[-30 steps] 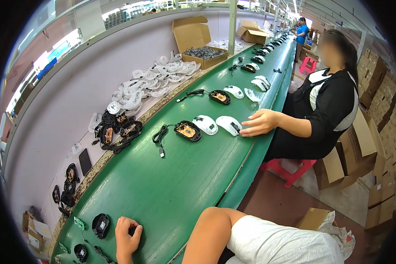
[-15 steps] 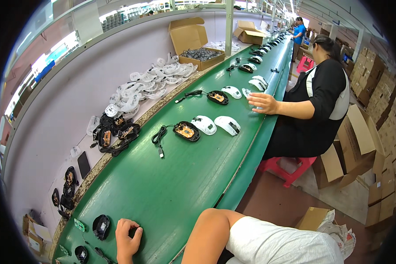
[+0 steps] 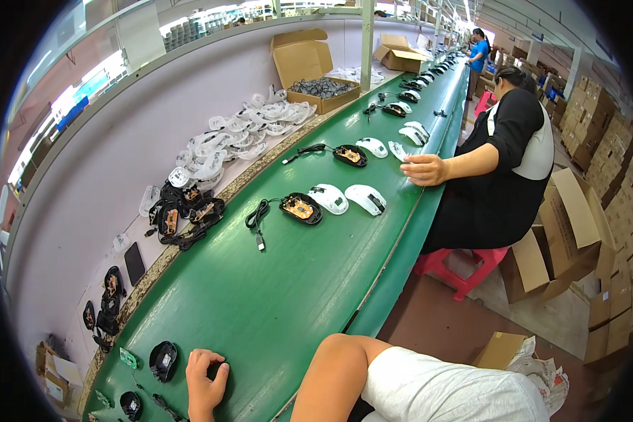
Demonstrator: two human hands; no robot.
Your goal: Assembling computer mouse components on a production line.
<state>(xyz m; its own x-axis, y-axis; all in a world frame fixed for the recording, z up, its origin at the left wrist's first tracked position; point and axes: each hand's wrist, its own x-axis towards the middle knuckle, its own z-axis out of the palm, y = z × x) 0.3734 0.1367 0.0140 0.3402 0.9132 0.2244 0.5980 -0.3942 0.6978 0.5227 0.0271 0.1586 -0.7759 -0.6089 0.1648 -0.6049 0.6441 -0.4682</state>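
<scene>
My left hand (image 3: 203,380) rests on the green belt (image 3: 274,302) at the lower left, its fingers curled round a small black piece. Only a dark edge of that piece shows between thumb and fingers. Just left of the hand lies an open black mouse shell (image 3: 163,361), with a small green circuit board (image 3: 127,358) beside it. Another black shell (image 3: 130,405) sits nearer the lower edge. My right arm (image 3: 337,373), bent at the elbow in a light grey sleeve (image 3: 443,383), runs out at the bottom. The right hand itself is out of view.
Farther up the belt lie a wired mouse base (image 3: 301,208) and white mouse covers (image 3: 365,199). A co-worker's hand (image 3: 426,170) hovers at the belt's right edge. Clear plastic parts (image 3: 211,155), black mouse bases (image 3: 183,211) and a cardboard box (image 3: 320,84) line the left ledge.
Mouse parts on the belt have shifted slightly away from me. The co-worker's hand has moved a little to the right, off the clear piece, and their body has leaned back. My left hand is nearly still.
</scene>
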